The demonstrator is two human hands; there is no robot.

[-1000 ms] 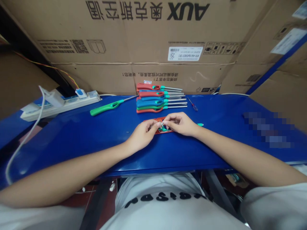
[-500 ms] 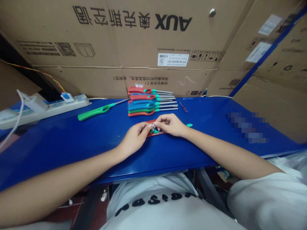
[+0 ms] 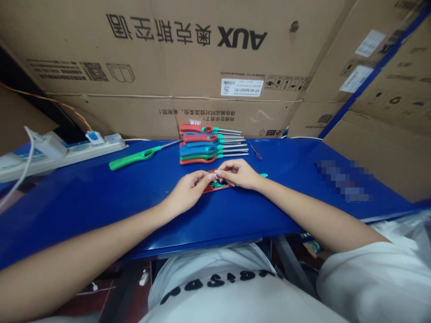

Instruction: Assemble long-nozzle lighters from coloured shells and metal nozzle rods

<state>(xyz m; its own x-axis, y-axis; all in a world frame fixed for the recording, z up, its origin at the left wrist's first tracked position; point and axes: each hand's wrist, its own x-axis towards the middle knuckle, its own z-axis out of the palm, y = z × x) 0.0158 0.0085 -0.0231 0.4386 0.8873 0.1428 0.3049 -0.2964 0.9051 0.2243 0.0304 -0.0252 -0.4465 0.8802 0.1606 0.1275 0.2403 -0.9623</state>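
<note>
My left hand (image 3: 186, 190) and my right hand (image 3: 237, 173) meet over a red lighter shell (image 3: 215, 186) lying on the blue table (image 3: 101, 197). Both hands pinch at a small part on the shell, fingertips close together; the part is too small to name. A teal tip (image 3: 263, 175) of the lighter sticks out past my right wrist. Just beyond lies a stack of long lighters (image 3: 202, 143) with red, blue and green handles and metal tubes pointing right.
A single green lighter (image 3: 134, 157) lies left of the stack. A small red screwdriver (image 3: 256, 152) lies right of it. A white power strip (image 3: 63, 150) with plugs sits at the far left. Large cardboard boxes (image 3: 202, 67) wall the table's back and right.
My hands stay pinched on the red shell. The view has shifted slightly since a second ago, so everything sits a little further left in the picture.
</note>
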